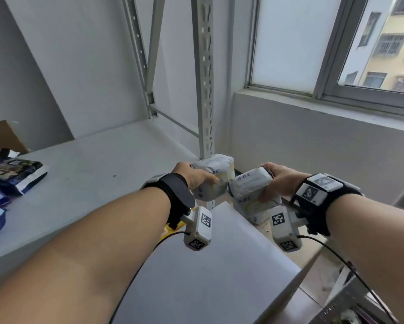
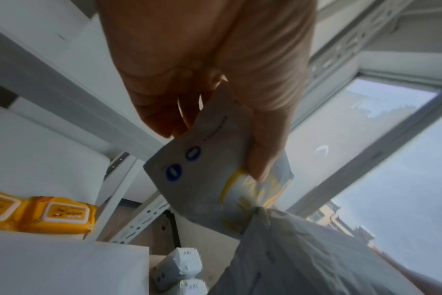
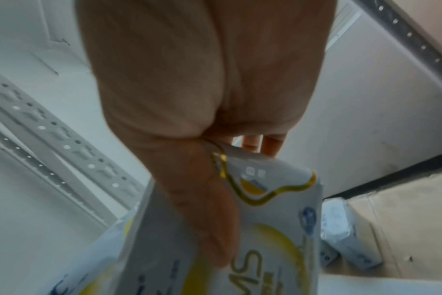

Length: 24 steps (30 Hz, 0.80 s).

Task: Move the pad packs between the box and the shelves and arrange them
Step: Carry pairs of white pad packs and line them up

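Note:
My left hand point(image 1: 197, 176) grips a white pad pack with yellow print point(image 1: 214, 176), thumb on its front and fingers behind; the left wrist view shows this pack point(image 2: 202, 179) held in the air. My right hand point(image 1: 275, 181) grips a second white pad pack point(image 1: 249, 183), thumb along its face point(image 3: 215, 219). Both packs hang side by side just past the right end of the grey shelf point(image 1: 91, 171), above an open cardboard box point(image 3: 404, 219) on the floor. More white packs point(image 2: 177, 267) lie in that box.
Dark blue packs point(image 1: 11, 174) lie at the shelf's left end beside a cardboard flap point(image 1: 2, 136). A perforated upright post point(image 1: 204, 78) stands right behind the hands. A lower shelf holds yellow wipe packs point(image 2: 58, 215). A white panel point(image 1: 208, 265) lies below my arms; a window is to the right.

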{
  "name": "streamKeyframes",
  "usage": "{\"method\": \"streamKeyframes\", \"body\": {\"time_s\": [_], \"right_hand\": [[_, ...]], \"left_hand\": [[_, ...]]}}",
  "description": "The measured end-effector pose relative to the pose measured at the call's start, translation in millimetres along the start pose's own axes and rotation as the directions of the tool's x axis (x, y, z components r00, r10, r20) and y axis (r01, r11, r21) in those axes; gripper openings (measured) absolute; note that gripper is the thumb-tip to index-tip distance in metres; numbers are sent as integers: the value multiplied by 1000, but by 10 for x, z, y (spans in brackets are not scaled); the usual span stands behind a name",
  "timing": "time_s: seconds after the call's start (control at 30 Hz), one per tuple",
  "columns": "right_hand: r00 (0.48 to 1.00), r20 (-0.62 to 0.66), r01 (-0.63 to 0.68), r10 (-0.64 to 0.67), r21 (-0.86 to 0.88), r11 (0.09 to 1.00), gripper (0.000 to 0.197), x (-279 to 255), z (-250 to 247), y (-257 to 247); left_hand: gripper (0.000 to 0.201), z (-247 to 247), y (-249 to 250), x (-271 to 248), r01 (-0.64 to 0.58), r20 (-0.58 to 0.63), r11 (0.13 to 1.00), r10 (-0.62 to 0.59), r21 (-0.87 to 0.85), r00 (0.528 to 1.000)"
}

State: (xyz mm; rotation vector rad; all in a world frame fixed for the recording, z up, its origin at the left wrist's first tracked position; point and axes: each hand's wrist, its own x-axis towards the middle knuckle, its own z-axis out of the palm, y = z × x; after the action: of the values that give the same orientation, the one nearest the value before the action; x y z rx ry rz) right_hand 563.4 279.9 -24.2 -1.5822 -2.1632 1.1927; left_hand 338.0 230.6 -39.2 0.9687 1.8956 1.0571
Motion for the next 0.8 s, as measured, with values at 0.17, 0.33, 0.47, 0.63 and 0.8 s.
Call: {"method": "streamKeyframes", "body": {"time_s": [0.17,0.33,0.47,0.63,0.8], "right_hand": [[996,-17,-89,89,-49,995,67,290,-309,629],[988,16,-145,153,-236,961,66,720,-540,1395],[986,29,-141,163,-370,918,61,1043,-611,1991],[981,85,-122,176,-440,890,59,1369,-515,2593],[979,144,-67,144,-442,895,53,1588,-266,2934]], "left_hand": [[55,697,88,298,6,57,983,-16,184,998],[58,1550,-24,600,51,103,962,-82,268,991],[73,2197,-197,849,113,79,933,-149,343,986],[74,2828,-430,1092,182,99,907,-235,380,967],[81,3226,-726,1204,234,111,873,-308,428,945]]}}
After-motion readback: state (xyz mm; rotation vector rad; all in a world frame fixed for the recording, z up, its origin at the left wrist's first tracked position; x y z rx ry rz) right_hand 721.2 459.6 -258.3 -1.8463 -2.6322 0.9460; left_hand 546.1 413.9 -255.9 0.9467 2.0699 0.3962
